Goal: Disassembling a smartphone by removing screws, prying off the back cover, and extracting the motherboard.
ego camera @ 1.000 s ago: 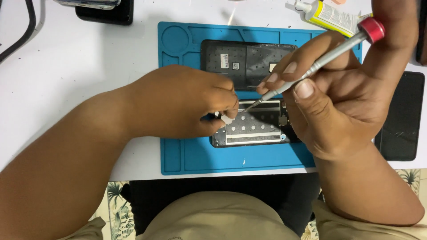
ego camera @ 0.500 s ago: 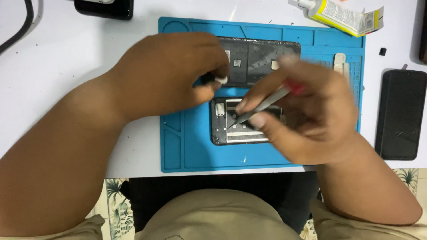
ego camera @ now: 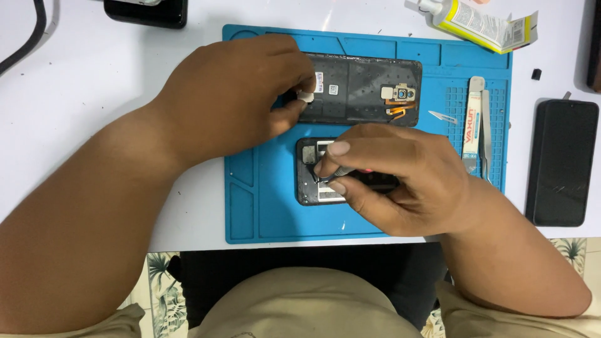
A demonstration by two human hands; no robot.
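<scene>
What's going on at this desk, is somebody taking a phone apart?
A person works over a blue mat on a white table. The right hand holds a slim tool in a pinching grip, its tip down on an opened phone body. The left hand pinches a small white piece over a separate dark back cover lying higher on the mat. Tweezers, a glue tube and another dark phone lie off to the right.

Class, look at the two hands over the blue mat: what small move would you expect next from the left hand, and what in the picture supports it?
Probably the left hand sets down the small white piece pinched in its fingertips, likely onto the back cover it hovers over. The right hand has a thin tool tip on the opened phone, so that work looks paused mid-step.
</scene>
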